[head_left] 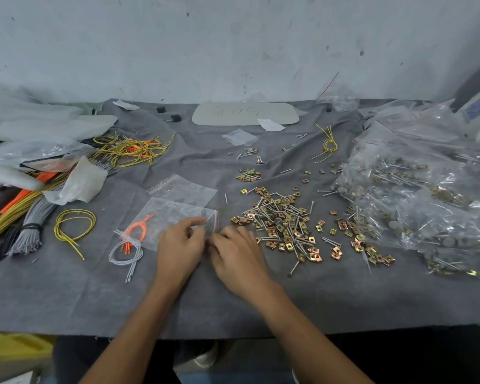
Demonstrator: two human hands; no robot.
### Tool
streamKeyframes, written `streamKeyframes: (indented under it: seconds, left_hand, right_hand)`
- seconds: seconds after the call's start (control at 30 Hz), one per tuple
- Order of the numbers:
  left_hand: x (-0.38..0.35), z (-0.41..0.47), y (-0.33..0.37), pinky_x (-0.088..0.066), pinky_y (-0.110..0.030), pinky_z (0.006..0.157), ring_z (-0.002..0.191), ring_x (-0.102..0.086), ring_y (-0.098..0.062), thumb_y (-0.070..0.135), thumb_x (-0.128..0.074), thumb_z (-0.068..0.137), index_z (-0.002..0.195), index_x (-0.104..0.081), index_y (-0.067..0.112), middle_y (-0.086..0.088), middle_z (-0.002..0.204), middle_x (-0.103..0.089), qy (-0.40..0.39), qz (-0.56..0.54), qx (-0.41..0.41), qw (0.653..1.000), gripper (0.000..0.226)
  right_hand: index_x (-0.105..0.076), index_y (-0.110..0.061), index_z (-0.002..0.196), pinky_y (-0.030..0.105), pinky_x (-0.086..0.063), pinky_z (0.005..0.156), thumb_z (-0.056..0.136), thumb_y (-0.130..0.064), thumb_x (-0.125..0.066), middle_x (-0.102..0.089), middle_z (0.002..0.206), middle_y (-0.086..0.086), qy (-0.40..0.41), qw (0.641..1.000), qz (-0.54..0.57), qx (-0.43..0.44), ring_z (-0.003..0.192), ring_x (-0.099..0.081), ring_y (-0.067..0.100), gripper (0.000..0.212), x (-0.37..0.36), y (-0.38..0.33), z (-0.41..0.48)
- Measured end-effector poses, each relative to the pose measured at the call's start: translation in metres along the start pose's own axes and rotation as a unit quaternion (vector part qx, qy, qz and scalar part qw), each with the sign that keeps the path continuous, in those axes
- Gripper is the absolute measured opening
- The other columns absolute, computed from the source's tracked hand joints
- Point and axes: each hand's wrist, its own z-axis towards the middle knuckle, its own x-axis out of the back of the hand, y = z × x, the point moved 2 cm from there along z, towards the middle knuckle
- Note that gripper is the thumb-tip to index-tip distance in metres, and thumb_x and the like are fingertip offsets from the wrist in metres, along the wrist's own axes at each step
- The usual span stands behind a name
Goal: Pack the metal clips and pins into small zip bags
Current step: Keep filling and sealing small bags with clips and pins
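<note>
While left hand [180, 245] and right hand [237, 254] pinch the zip bag [172, 217] mouth — likely opening step; next: drop in clips [315, 256], pins [293, 268].

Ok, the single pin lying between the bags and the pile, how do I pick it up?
Pinch the pin mid-shaft from above, fingers either side. It lies flat on the cloth, clear of the pile, with nothing touching it.
</note>
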Motion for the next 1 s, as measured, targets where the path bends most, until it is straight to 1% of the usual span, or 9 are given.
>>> streamKeyframes:
  seconds: [0.07, 0.17, 0.3, 0.43, 0.6, 0.7, 0.77, 0.87, 1.0]
  left_hand:
    - [-0.0007, -0.0009, 0.0016, -0.057, -0.048, 0.068, 0.061, -0.066, -0.026, 0.031, -0.05, 0.078, 0.109, -0.076, 0.022, -0.006, 0.06, -0.066, 0.005, 0.007, -0.006, 1.0, 0.041]
    - [-0.0003, -0.003, 0.0044, -0.056, -0.043, 0.07, 0.059, -0.063, -0.021, 0.031, -0.051, 0.078, 0.111, -0.076, 0.022, -0.004, 0.056, -0.063, 0.015, 0.013, -0.008, 1.0, 0.043]
    - [-0.0002, -0.0043, 0.0063, -0.056, -0.044, 0.074, 0.063, -0.065, -0.024, 0.031, -0.05, 0.077, 0.111, -0.076, 0.022, -0.005, 0.058, -0.063, 0.006, 0.02, 0.003, 1.0, 0.044]
    - [0.0012, -0.0066, 0.0088, -0.055, -0.043, 0.074, 0.062, -0.064, -0.023, 0.03, -0.048, 0.076, 0.113, -0.074, 0.02, -0.004, 0.056, -0.062, 0.028, 0.031, -0.012, 0.999, 0.047]
    - [-0.0003, -0.0057, 0.0048, -0.054, -0.043, 0.077, 0.066, -0.063, -0.025, 0.014, -0.06, 0.087, 0.115, -0.075, 0.019, 0.001, 0.056, -0.061, 0.037, 0.081, -0.037, 0.995, 0.032]
    - [0.0013, -0.006, 0.005, -0.054, -0.045, 0.079, 0.077, -0.067, -0.032, 0.021, -0.056, 0.086, 0.115, -0.074, 0.021, -0.004, 0.067, -0.068, 0.047, 0.088, -0.03, 0.995, 0.034]
    - [0.0017, -0.0068, 0.0057, -0.053, -0.045, 0.08, 0.084, -0.067, -0.033, 0.027, -0.052, 0.085, 0.117, -0.073, 0.024, -0.006, 0.075, -0.072, 0.05, 0.094, -0.021, 0.994, 0.038]
    - [0.0025, -0.0071, 0.0064, -0.053, -0.044, 0.079, 0.084, -0.067, -0.031, 0.037, -0.042, 0.077, 0.118, -0.072, 0.029, -0.001, 0.074, -0.07, 0.052, 0.097, -0.013, 0.994, 0.051]
    - [0.0021, -0.0034, 0.0038, -0.055, -0.048, 0.082, 0.083, -0.068, -0.034, 0.036, -0.043, 0.077, 0.117, -0.073, 0.027, -0.007, 0.076, -0.071, 0.034, 0.054, 0.0, 0.998, 0.051]
  right_hand:
    - [-0.067, -0.017, 0.1, 0.043, -0.039, 0.085, 0.093, -0.026, -0.053, -0.059, 0.102, 0.006, 0.018, 1.0, 0.019, -0.014, 0.099, -0.052, 0.03, 0.018, 0.0019, 0.0001, -0.0012]
    - [-0.065, -0.014, 0.092, 0.043, -0.042, 0.083, 0.089, -0.024, -0.057, -0.059, 0.098, 0.006, 0.035, 0.998, 0.033, -0.037, 0.095, -0.05, 0.03, 0.013, 0.004, 0.0013, -0.0019]
    - [-0.066, -0.017, 0.098, 0.043, -0.039, 0.088, 0.091, -0.027, -0.052, -0.058, 0.103, 0.005, -0.006, 1.0, 0.02, -0.013, 0.1, -0.049, 0.029, 0.019, 0.0024, 0.0006, -0.0014]
    - [-0.066, -0.018, 0.099, 0.041, -0.039, 0.089, 0.091, -0.027, -0.05, -0.057, 0.104, 0.004, 0.002, 0.999, 0.034, -0.023, 0.1, -0.049, 0.028, 0.02, 0.0036, 0.0009, -0.0012]
    - [-0.064, -0.016, 0.102, 0.043, -0.038, 0.09, 0.091, -0.025, -0.049, -0.056, 0.109, 0.005, -0.028, 1.0, 0.014, 0.006, 0.103, -0.046, 0.029, 0.02, 0.0012, 0.0004, -0.0015]
    - [-0.064, -0.019, 0.108, 0.041, -0.034, 0.093, 0.094, -0.027, -0.048, -0.055, 0.114, 0.003, -0.039, 0.999, 0.004, 0.018, 0.106, -0.044, 0.029, 0.023, -0.0006, 0.0008, -0.0012]
    - [-0.064, -0.02, 0.108, 0.041, -0.034, 0.092, 0.094, -0.026, -0.048, -0.055, 0.113, 0.003, -0.036, 0.999, 0.006, 0.017, 0.106, -0.044, 0.029, 0.023, -0.0005, -0.0001, -0.0011]
    - [-0.063, -0.017, 0.101, 0.043, -0.038, 0.087, 0.09, -0.023, -0.051, -0.056, 0.106, 0.006, -0.011, 1.0, 0.02, -0.003, 0.101, -0.048, 0.031, 0.017, 0.0014, -0.0008, -0.0013]
    - [-0.061, -0.02, 0.104, 0.041, -0.035, 0.088, 0.092, -0.025, -0.049, -0.055, 0.11, 0.005, -0.022, 1.0, 0.001, 0.014, 0.104, -0.046, 0.03, 0.018, -0.0005, 0.0009, -0.0021]
